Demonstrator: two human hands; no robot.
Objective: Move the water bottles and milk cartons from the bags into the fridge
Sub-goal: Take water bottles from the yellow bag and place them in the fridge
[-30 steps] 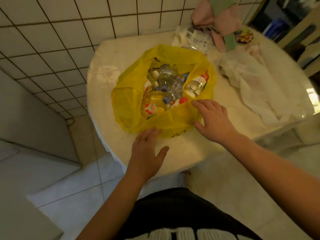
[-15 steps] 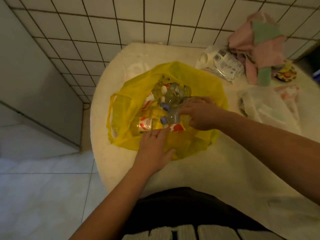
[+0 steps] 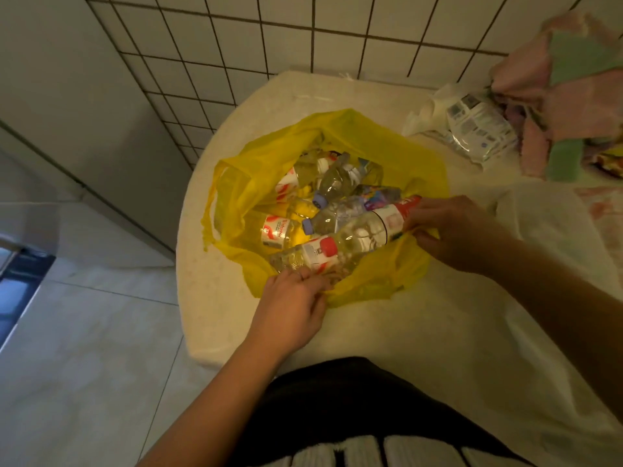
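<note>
An open yellow plastic bag [image 3: 377, 288] sits on the round pale table [image 3: 236, 325], holding several clear water bottles with red or purple caps. My right hand [image 3: 462, 230] grips the labelled base end of a red-capped water bottle [image 3: 357, 237] that lies slanted across the bag's front. At the near rim, my left hand [image 3: 293, 305] curls its fingers on another clear bottle [image 3: 290, 261] lying just under the first one. More bottles [image 3: 333, 183] lie deeper in the bag. I see no milk cartons.
A white plastic bag [image 3: 546, 237] lies on the table to the right. A wrapped package [image 3: 478, 129] and pink-and-green cloths [image 3: 573, 82] sit at the back right. Behind the table stands a tiled wall [image 3: 269, 45]. The table edge and floor [image 3: 84, 332] are at the left.
I have leaned closer over the bag. My right hand has drawn a red-capped bottle toward the bag's front right, and my left hand has reached onto the near bottle.
</note>
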